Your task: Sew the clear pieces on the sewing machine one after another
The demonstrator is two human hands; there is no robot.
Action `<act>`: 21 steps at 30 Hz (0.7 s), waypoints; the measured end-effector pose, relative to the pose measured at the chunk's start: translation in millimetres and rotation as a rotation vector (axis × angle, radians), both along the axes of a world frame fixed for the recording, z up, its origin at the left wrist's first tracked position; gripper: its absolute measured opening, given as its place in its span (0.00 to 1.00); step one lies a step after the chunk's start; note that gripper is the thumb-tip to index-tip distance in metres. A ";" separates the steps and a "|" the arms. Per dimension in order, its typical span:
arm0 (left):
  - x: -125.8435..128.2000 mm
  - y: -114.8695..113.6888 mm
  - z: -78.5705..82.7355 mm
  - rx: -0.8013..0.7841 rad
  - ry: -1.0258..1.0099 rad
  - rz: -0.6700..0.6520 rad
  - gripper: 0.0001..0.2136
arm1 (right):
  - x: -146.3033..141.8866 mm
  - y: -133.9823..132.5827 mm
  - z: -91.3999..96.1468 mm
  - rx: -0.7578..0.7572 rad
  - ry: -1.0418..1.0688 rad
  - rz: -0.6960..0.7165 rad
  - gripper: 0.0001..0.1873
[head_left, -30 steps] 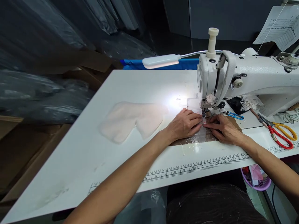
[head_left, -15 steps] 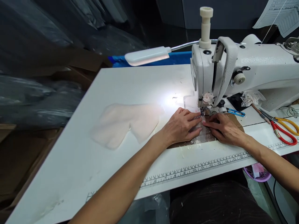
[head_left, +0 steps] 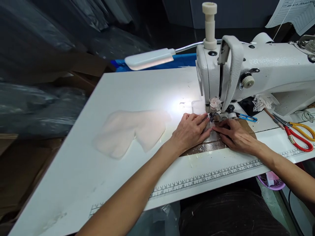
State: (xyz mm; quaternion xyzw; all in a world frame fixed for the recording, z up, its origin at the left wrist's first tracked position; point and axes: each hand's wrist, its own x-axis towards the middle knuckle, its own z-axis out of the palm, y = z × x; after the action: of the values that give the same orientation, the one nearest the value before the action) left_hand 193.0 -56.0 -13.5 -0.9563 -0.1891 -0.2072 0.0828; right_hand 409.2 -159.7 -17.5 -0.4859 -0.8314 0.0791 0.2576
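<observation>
A white sewing machine (head_left: pixel 265 65) stands at the right of the table. Under its presser foot (head_left: pixel 214 117) lies a thin, whitish, see-through fabric piece (head_left: pixel 198 107), mostly covered by fingers. My left hand (head_left: pixel 190 132) rests flat on it left of the foot, fingers stretched toward the needle area. My right hand (head_left: pixel 233 134) lies just right of the foot; its index fingertip presses the fabric's edge, the thumb stands apart, and the other fingers are bent. Beneath both hands is a brown, shiny sheet (head_left: pixel 204 149) taped to the table.
A pale pink fabric piece (head_left: pixel 130 131) lies left on the white table (head_left: pixel 81 177). Red-and-yellow-handled scissors (head_left: pixel 296 131) and blue thread snips (head_left: pixel 247 117) lie at the right. A lamp (head_left: pixel 150 59) hangs behind. A printed ruler (head_left: pixel 204 180) runs along the front edge.
The near end of the see-through fabric has moved away from me toward the presser foot. Both hands stay beside the foot, the left slightly closer to it. The view has shifted a little.
</observation>
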 end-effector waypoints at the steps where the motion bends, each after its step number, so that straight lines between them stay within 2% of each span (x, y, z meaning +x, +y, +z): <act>1: 0.6 0.2 -0.6 -0.014 0.000 0.008 0.18 | 0.5 0.2 0.5 -0.006 0.011 0.002 0.20; 6: -1.0 5.8 2.6 -0.036 -0.010 -0.011 0.18 | 6.2 3.7 7.7 -0.107 0.143 -0.035 0.20; 12: -18.3 14.9 30.6 -0.090 -0.164 -0.019 0.18 | 10.9 8.5 13.6 -0.211 0.320 -0.211 0.20; 14: -21.1 11.2 36.5 -0.114 -0.130 -0.052 0.16 | 10.8 9.7 15.5 -0.236 0.333 -0.245 0.19; 18: -17.3 -1.6 31.6 -0.146 -0.003 -0.229 0.13 | 10.4 18.0 31.5 -0.336 0.241 -0.222 0.16; 21: -11.7 -7.5 22.1 -0.209 -0.070 -0.326 0.11 | 9.0 29.0 48.4 -0.500 0.089 -0.228 0.13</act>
State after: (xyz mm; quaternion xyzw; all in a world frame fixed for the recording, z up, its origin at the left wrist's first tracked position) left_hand 181.3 -63.4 8.6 -0.9698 -0.0552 -0.2304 -0.0582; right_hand 418.1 -130.8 30.9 -0.6208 -0.7139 0.2736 0.1733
